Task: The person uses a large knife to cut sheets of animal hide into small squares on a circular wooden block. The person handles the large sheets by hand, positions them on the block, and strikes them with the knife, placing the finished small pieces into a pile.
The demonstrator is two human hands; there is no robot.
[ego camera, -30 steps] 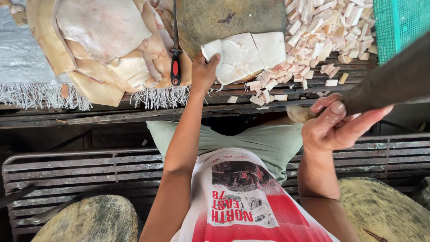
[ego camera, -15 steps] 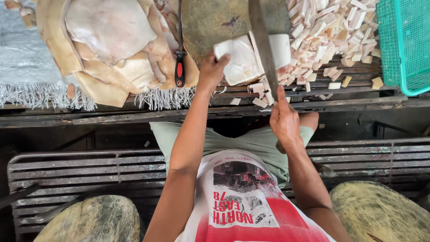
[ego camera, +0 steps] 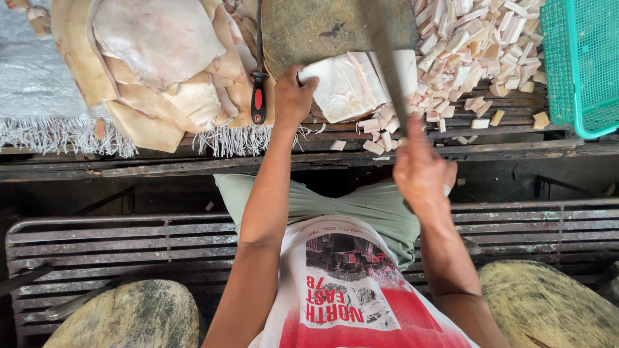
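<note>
My left hand (ego camera: 291, 96) presses on the near left edge of a white slab of fat (ego camera: 345, 87) lying on a round wooden chopping block (ego camera: 316, 29). My right hand (ego camera: 422, 169) grips the handle of a large cleaver (ego camera: 387, 61); the blurred blade crosses the right part of the slab. A heap of small cut white strips (ego camera: 464, 51) lies to the right of the slab.
Large pale sheets of skin and fat (ego camera: 155, 58) are piled at the left on a fringed mat. A red-and-black-handled tool (ego camera: 258, 96) lies beside my left hand. A green plastic basket (ego camera: 580, 64) stands at the far right. Below is a slatted bench (ego camera: 116, 238).
My right hand swung the cleaver in from the right and brought it over the white slab. My left hand stayed on the slab's edge.
</note>
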